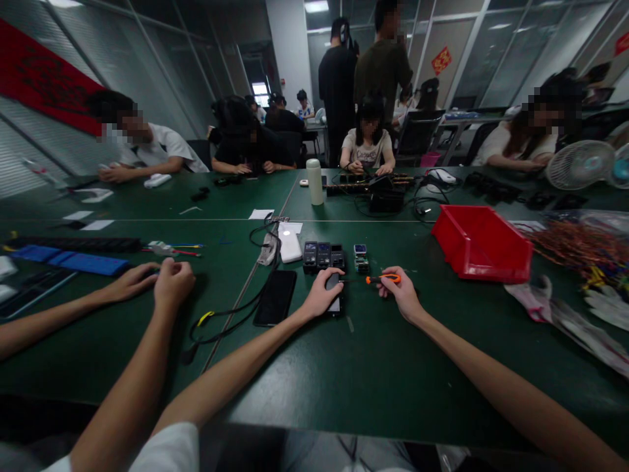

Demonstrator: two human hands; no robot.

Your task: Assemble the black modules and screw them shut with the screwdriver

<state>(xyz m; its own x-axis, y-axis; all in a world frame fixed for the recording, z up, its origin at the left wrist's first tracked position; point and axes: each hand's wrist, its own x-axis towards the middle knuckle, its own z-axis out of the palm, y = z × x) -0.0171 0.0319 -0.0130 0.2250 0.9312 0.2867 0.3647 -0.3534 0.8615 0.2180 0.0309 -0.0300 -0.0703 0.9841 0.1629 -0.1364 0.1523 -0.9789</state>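
Note:
My left hand (323,294) is closed around a small dark boxy device (335,305) on the green table. In my right hand (400,294) is a screwdriver with an orange and black handle (383,279). Its thin shaft points left, and the tip is close to the device's right side; whether it touches I cannot tell. Just behind my left hand stands a row of black box-shaped devices (323,254). To the right of that row lie small modules with bare circuit boards (361,257). A black phone (276,298) rests left of my left forearm.
A red bin (479,242) stands right of my right hand, near a heap of copper-coloured wires (580,246). A white power bank (289,242) and black cable (236,311) lie to the left. A neighbour's hands (171,282) work farther left. A bottle (314,182) stands behind.

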